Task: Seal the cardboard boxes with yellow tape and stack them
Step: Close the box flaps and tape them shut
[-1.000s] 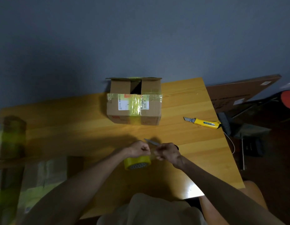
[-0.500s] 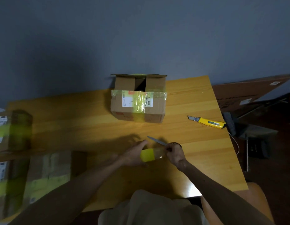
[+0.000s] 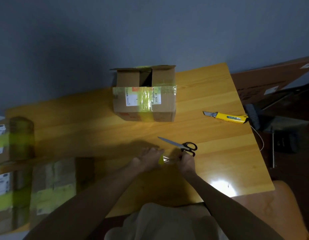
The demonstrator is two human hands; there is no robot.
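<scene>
Tape roll (image 3: 161, 160) sits between left hand (image 3: 148, 159) and right hand (image 3: 186, 161), over the table (image 3: 219, 153). Scissors (image 3: 181, 146) lie just beyond the right hand, cardboard box (image 3: 145, 101) well beyond both, utility knife (image 3: 226, 116) far right, taped boxes (image 3: 51, 187) off left.

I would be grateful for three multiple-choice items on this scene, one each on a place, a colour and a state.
1. Where is the yellow tape? A. On the floor. B. Between the left hand and the right hand. C. On a shelf.
2. What colour are the handles of the scissors? A. Red. B. Yellow. C. Black.
3. How is the top of the cardboard box on the table? A. Open. B. Taped shut. C. Crushed flat.
Answers: 1 B, both hands hold it between them. 2 C, both finger loops are black. 3 A, its top flaps stand apart over a dark gap.
</scene>
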